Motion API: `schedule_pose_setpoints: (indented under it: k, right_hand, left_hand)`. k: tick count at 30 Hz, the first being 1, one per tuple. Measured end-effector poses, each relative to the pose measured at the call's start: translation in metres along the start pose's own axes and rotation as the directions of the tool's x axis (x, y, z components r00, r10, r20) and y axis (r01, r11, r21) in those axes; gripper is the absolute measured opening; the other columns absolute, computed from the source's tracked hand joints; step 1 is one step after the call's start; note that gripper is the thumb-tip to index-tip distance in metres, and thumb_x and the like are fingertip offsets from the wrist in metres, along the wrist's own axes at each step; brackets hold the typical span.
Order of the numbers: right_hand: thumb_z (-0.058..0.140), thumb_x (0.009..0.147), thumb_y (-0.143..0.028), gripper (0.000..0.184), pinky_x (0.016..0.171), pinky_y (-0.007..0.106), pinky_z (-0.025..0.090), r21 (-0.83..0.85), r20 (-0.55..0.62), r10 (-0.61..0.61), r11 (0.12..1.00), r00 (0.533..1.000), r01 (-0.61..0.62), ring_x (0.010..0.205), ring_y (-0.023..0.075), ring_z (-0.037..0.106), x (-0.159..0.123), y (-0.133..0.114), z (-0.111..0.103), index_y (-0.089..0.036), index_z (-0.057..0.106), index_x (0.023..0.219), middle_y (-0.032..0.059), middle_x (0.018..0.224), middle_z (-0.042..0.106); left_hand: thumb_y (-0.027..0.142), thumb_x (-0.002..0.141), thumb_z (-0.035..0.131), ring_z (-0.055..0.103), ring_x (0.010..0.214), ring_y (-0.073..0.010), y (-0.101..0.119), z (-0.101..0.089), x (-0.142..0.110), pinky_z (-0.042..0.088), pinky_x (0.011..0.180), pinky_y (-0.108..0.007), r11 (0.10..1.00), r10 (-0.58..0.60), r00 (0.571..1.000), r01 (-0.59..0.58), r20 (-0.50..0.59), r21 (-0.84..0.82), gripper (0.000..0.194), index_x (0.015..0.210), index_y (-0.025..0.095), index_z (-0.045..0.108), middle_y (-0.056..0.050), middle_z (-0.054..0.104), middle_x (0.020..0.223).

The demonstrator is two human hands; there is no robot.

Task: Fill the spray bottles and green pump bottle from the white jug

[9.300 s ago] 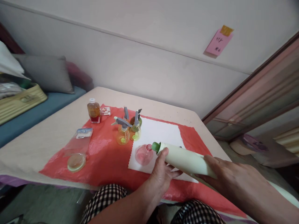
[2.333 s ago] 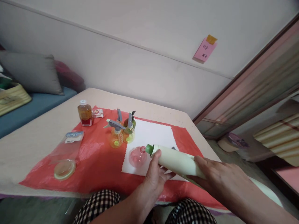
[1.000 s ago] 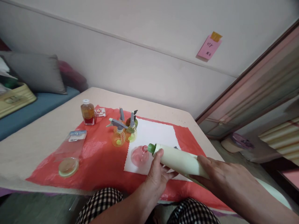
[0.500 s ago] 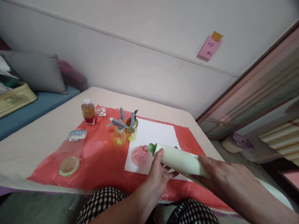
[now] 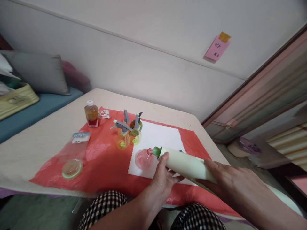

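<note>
Two short lines of dark handwriting stand on one pink paper note [image 5: 218, 48], held to the off-white wall [image 5: 120, 67] by a strip of mustard-coloured tape [image 5: 224, 37]; the strokes are too small to read. A blue-and-white header card [image 5: 80, 137] tops one clear plastic bag [image 5: 74, 151], its print likewise illegible. A pale label sits low on the single amber-and-red, white-capped bottle [image 5: 91, 114], and one small white box with a reddish pattern [image 5: 105, 114] lies just beside it.

Three round, see-through yellow-to-orange spray bottles with grey trigger heads [image 5: 122, 141] stand clustered on the glossy red sheet [image 5: 103, 163], by the left edge of one white scalloped-edge sheet [image 5: 160, 135]. Near the bag lies one clear round shallow container with a pale-green rim [image 5: 72, 168].

One smooth pale-green cylindrical tube [image 5: 185, 163] is held slanting above the white sheet, its single translucent green spout [image 5: 157, 151] pointing left. The left hand [image 5: 164, 174] closes on the spout end, thumb on top, fingers curled loosely beneath; the right hand [image 5: 223, 177] is wrapped firmly around the rear. One round translucent pink bottle with a red neck [image 5: 144, 159] rests on the white sheet, its mouth right at the spout; whether the two touch is hard to tell from this angle.
</note>
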State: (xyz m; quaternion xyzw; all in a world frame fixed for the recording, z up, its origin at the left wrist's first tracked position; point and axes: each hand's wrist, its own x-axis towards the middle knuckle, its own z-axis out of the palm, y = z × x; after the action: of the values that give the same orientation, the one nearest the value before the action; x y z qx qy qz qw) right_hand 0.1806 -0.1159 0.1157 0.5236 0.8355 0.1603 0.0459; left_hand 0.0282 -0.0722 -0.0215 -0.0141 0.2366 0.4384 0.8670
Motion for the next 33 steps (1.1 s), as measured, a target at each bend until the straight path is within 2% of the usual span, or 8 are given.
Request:
schedule_pose_setpoints:
  k: [3, 8, 16, 24, 33]
  right_hand:
    - [0.064, 0.090, -0.034, 0.015, 0.040, 0.029, 0.036, 0.009, 0.005, -0.005, 1.000, 1.000, 0.005, 0.046, 0.0201, 0.068, 0.0003, -0.0006, -0.0002, -0.022, 0.058, 0.085, 0.0017, 0.062, 0.071]
    - [0.062, 0.092, -0.042, 0.023, 0.039, 0.029, 0.035, -0.016, -0.037, -0.026, 1.000, 0.999, 0.025, 0.044, 0.0198, 0.067, 0.0012, -0.0014, -0.0003, -0.022, 0.056, 0.082, 0.0016, 0.060, 0.070]
    - [0.064, 0.092, -0.038, 0.019, 0.039, 0.029, 0.037, -0.039, -0.027, -0.041, 0.998, 0.999, 0.040, 0.045, 0.0206, 0.067, 0.0012, -0.0001, -0.0007, -0.022, 0.057, 0.084, 0.0014, 0.060, 0.069]
    - [0.057, 0.095, -0.046, 0.027, 0.039, 0.030, 0.033, -0.024, -0.073, -0.054, 0.998, 0.996, 0.053, 0.043, 0.0202, 0.066, 0.0012, 0.0013, -0.0005, -0.021, 0.058, 0.083, 0.0024, 0.059, 0.069]
    - [0.057, 0.095, -0.038, 0.019, 0.040, 0.029, 0.034, -0.027, -0.047, -0.049, 0.998, 0.998, 0.048, 0.045, 0.0201, 0.067, -0.0005, 0.0011, 0.0039, -0.021, 0.058, 0.086, 0.0033, 0.062, 0.071]
  left_hand:
    - [0.055, 0.083, 0.066, 0.064, 0.104, -0.0280, -0.0007, -0.0017, 0.0007, 0.055, 0.084, -0.043, 1.000, 0.013, 1.000, -0.013, 0.015, -0.005, 0.049, 0.115, 0.017, 0.068, -0.015, 0.066, 0.127]
    - [0.055, 0.080, 0.069, 0.064, 0.103, -0.0286, -0.0007, -0.0016, 0.0002, 0.054, 0.084, -0.044, 1.000, 0.019, 1.000, -0.019, 0.023, -0.009, 0.053, 0.114, 0.016, 0.068, -0.017, 0.065, 0.127]
    - [0.055, 0.085, 0.064, 0.064, 0.104, -0.0277, -0.0011, -0.0013, 0.0004, 0.055, 0.083, -0.043, 1.000, 0.015, 1.000, -0.015, 0.017, 0.002, 0.050, 0.115, 0.015, 0.068, -0.016, 0.064, 0.130]
    - [0.055, 0.083, 0.066, 0.064, 0.103, -0.0273, -0.0014, -0.0033, 0.0010, 0.054, 0.084, -0.042, 1.000, 0.010, 1.000, -0.010, 0.023, -0.014, 0.051, 0.116, 0.015, 0.068, -0.016, 0.066, 0.128]
    - [0.054, 0.082, 0.068, 0.064, 0.102, -0.0280, 0.0007, 0.0007, -0.0011, 0.054, 0.085, -0.044, 1.000, 0.007, 1.000, -0.007, 0.002, -0.023, 0.049, 0.113, 0.016, 0.068, -0.016, 0.067, 0.123]
